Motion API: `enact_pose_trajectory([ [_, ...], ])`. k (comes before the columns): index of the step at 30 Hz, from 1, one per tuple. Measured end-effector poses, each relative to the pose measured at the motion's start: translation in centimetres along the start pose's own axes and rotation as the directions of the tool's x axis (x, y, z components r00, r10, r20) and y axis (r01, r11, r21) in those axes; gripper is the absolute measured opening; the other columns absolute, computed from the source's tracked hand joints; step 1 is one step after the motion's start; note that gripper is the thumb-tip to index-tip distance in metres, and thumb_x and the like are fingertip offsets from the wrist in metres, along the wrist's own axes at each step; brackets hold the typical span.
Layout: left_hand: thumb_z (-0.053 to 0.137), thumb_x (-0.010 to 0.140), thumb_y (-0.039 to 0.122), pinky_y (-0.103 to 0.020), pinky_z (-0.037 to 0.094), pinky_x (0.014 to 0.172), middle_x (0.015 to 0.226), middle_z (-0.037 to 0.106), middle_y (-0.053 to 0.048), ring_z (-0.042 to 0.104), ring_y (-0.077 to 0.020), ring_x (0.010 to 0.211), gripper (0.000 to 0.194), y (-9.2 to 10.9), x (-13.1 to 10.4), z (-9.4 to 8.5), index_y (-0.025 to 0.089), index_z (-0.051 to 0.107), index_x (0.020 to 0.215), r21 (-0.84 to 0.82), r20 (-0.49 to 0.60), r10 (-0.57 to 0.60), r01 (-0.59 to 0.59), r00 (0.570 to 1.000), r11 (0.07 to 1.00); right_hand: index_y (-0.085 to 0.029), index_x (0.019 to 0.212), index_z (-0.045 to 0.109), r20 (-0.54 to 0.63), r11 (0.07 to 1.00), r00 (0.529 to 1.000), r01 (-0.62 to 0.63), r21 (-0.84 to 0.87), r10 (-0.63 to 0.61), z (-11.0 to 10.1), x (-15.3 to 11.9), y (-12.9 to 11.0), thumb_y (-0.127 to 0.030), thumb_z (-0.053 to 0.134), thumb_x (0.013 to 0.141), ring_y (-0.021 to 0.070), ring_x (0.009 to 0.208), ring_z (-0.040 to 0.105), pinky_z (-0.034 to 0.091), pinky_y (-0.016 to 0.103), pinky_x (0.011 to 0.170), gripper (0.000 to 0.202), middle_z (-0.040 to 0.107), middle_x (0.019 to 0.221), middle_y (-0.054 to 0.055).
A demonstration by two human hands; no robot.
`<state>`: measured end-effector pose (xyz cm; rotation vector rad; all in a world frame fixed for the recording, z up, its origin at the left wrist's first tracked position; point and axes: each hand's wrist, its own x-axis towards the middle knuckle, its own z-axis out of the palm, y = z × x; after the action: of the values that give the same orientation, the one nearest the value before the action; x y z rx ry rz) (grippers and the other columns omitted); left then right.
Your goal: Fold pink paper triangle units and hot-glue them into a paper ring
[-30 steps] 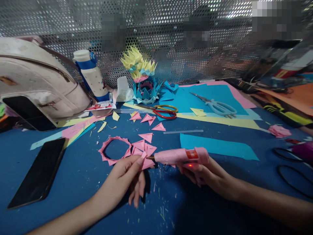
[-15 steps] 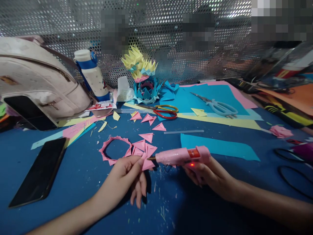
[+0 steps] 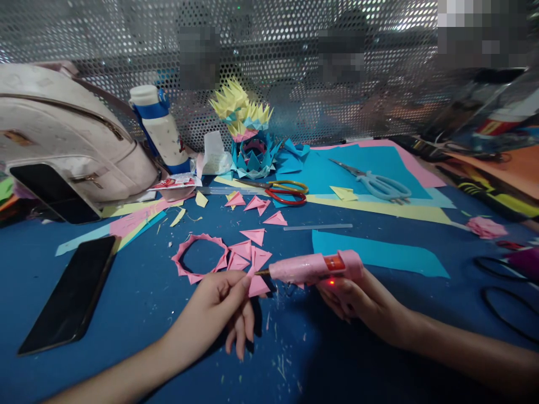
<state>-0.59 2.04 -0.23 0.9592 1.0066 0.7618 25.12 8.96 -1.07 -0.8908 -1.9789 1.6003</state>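
Between thumb and forefinger, my left hand [image 3: 229, 303] pinches a folded pink paper piece [image 3: 257, 287], its other fingers hanging loose. My right hand [image 3: 360, 300] is wrapped round the handle of a pink glue gun [image 3: 301, 268] whose small red light is lit. The gun points left, its metal nozzle at the upper edge of the held piece; whether they touch I cannot tell. Just behind my left hand lies a pink ring of folded paper [image 3: 179, 257]. Several loose pink paper triangles [image 3: 253, 236] are spread beyond the nozzle.
Red-and-yellow scissors [image 3: 287, 195] and light blue scissors [image 3: 381, 186] lie farther back. A yellow and blue paper model [image 3: 252, 161] stands by the perforated metal panel. A black phone [image 3: 69, 297], a bottle [image 3: 162, 132] and a backpack [image 3: 71, 132] are left. A blue paper strip [image 3: 379, 255] lies behind the gun.
My two hands, the paper piece and the glue gun stay nearly in place. The held piece looks slightly tilted against the nozzle, and the whole view has shifted a little.
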Motion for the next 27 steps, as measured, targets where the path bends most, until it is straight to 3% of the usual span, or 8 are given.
enact_pose_trajectory([
  [27, 0.049, 0.096, 0.057, -0.012, 0.039, 0.031, 0.056, 0.067, -0.003, 0.063, -0.0110, 0.037, 0.044, 0.02, -0.02, 0.04, 0.017, 0.049, 0.080, -0.005, -0.004, 0.002, -0.002, 1.000, 1.000, -0.019, 0.061, 0.042, -0.020, 1.000, 1.000, 0.011, 0.007, -0.011, 0.06, 0.12, 0.01, -0.067, 0.036, 0.096, 0.0077, 0.041, 0.039, 0.030, 0.020, 0.040, 0.060, 0.044, 0.049, -0.003],
])
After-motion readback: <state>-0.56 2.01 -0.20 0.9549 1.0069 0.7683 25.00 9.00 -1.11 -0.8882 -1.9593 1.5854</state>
